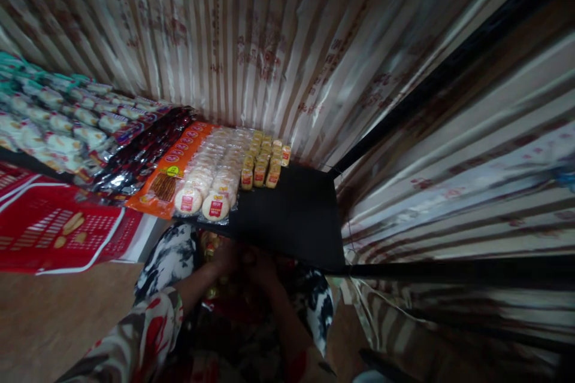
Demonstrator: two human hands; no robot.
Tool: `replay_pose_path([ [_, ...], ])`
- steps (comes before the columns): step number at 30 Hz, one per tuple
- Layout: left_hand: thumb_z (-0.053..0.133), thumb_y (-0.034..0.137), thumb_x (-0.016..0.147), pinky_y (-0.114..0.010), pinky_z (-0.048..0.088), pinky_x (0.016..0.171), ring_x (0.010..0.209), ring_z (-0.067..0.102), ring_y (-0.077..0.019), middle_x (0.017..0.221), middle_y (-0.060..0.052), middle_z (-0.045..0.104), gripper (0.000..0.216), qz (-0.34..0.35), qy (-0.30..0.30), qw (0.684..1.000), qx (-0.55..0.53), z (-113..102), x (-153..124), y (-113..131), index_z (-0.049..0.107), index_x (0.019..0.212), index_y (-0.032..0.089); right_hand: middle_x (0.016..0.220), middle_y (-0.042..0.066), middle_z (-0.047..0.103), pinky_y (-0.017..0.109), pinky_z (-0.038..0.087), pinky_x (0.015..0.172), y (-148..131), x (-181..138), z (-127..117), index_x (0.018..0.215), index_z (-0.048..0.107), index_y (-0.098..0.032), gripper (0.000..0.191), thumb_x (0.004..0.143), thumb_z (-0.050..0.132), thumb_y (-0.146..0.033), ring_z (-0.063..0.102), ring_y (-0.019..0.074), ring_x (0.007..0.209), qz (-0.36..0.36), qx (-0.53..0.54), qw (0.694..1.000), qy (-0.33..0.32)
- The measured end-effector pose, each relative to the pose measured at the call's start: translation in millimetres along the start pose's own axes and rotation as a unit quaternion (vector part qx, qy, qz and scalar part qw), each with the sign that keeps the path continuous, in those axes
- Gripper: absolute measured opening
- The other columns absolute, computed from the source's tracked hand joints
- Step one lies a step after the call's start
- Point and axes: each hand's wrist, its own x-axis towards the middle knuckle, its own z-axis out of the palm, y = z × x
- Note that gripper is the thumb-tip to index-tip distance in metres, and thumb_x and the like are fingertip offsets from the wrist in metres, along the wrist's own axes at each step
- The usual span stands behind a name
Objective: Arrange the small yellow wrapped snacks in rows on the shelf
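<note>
Head view shows gold-wrapped packets (209, 243) below the black shelf (296, 215), probably light, slick and crushable, best held by their sides. Right of them, the left hand (227, 256) and right hand (262, 269) nearly meet, their grip too dark to tell.

gold-wrapped packets (210, 243) | shiny (dim, partly hidden) | below black shelf (294, 209)
</note>
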Motion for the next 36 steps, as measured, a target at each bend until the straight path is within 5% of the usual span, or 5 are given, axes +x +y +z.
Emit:
replay_pose_path([
  [10,0.050,0.021,0.079,-0.043,0.028,0.102,0.108,0.051,-0.0252,0.109,-0.010,0.061,0.036,0.021,0.058,0.995,0.078,14,-56,1,0.056,0.115,0.021,0.121,0.010,0.057,0.041,0.024,0.103,-9,-47,8,0.119,0.052,-0.020,0.050,0.070,0.052,-0.022,0.045,0.0268,0.117,-0.075,-0.119,0.990,0.021],
  [17,0.055,0.026,0.076,-0.049,0.021,0.104,0.126,0.034,-0.0293,0.131,-0.012,0.046,0.043,0.009,0.101,0.986,0.129,23,-84,1,0.054,0.119,0.023,0.125,0.009,0.053,0.043,0.023,0.103,-15,-67,11,0.120,0.054,-0.021,0.047,0.074,0.047,-0.022,0.038,0.0272,0.123,-0.059,-0.125,0.989,0.059],
  [25,0.041,0.011,0.076,-0.043,0.028,0.102,0.123,0.038,-0.0281,0.128,-0.014,0.050,0.049,-0.052,0.099,0.986,0.122,17,-103,6,0.047,0.125,0.013,0.129,0.009,0.051,0.042,0.024,0.104,-21,-73,8,0.119,0.057,-0.020,0.047,0.074,0.051,-0.030,0.036,0.0288,0.126,-0.038,-0.126,0.990,0.048],
  [36,0.037,0.008,0.081,-0.037,0.033,0.098,0.109,0.048,-0.0230,0.115,-0.011,0.056,0.037,-0.031,0.129,0.985,0.110,13,-110,3,0.056,0.112,0.015,0.133,0.011,0.048,0.040,0.022,0.106,-21,-79,4,0.120,0.056,-0.018,0.044,0.078,0.050,-0.029,0.035,0.0247,0.128,-0.056,-0.121,0.990,0.053],
])
